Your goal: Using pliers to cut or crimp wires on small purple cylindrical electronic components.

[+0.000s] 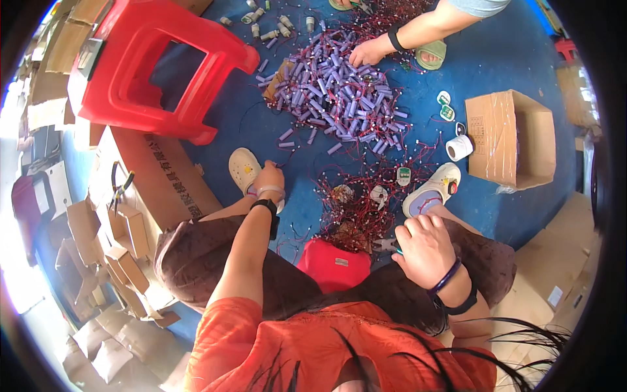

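Left hand: our left hand (269,178) reaches down at about 10 o'clock from the wire tangle, beside our cream clog; the fingers look pinched on something small, perhaps a wire end, but we cannot tell.
Right hand: our right hand (424,248) is curled closed around small metal-tipped cutters (386,245), jaws pointing to 9 o'clock at the tangle, so the tool sits right where the wires lie.
Wires: the tangle of thin red wires (356,206) lies on the blue floor (509,59) between our feet, within both hands' reach.
Cells: the heap of purple cylindrical battery cells (339,98) sits at 12 o'clock, between us and a co-worker's hand (366,52) resting on it, so both can draw from it.
Box: an open brown cardboard box (513,140) stands at 2 o'clock.
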